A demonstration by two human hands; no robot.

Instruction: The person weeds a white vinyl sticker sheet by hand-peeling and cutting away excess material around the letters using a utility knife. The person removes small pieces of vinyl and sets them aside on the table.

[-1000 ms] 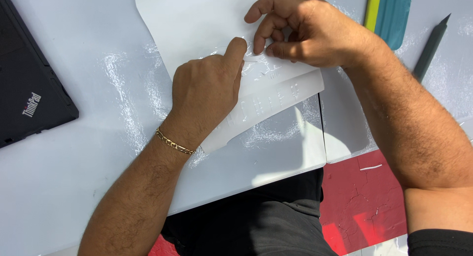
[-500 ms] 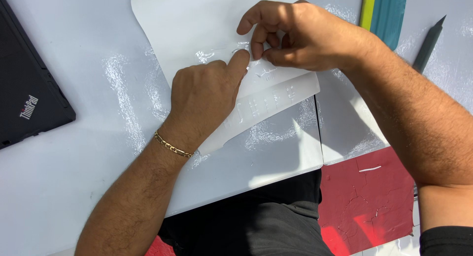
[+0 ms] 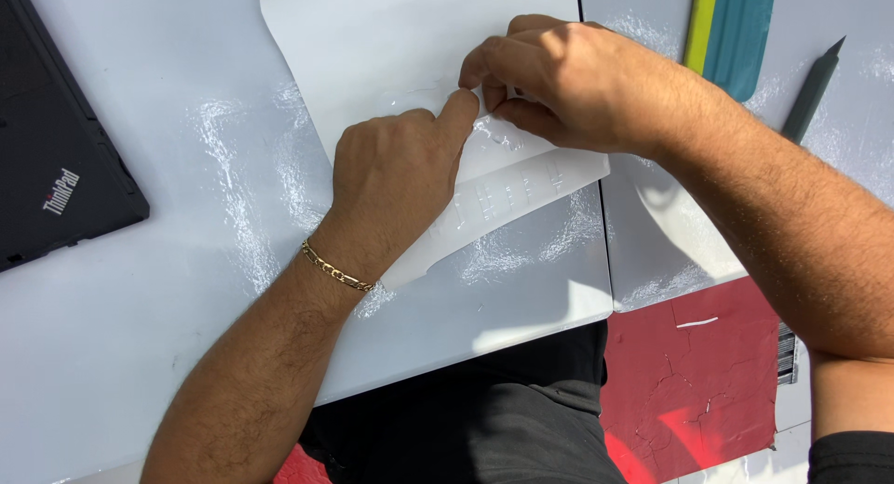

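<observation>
A glossy white tabletop [image 3: 140, 354] in bright light carries a closed black laptop [image 3: 56, 158] at the left edge, with red cracked floor [image 3: 689, 382] below. At its middle lies a thin white rounded-corner sheet [image 3: 391, 56]. The left hand [image 3: 400, 181] presses flat on the sheet's translucent film [image 3: 521, 191], fingers together, while the right hand [image 3: 568, 84] pinches the film's edge.

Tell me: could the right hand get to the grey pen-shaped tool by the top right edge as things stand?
Probably yes. The grey pen-shaped tool lies bare on the white table just beyond the right hand, nothing between them. But that hand is pinching the clear film and would have to let go first.
</observation>
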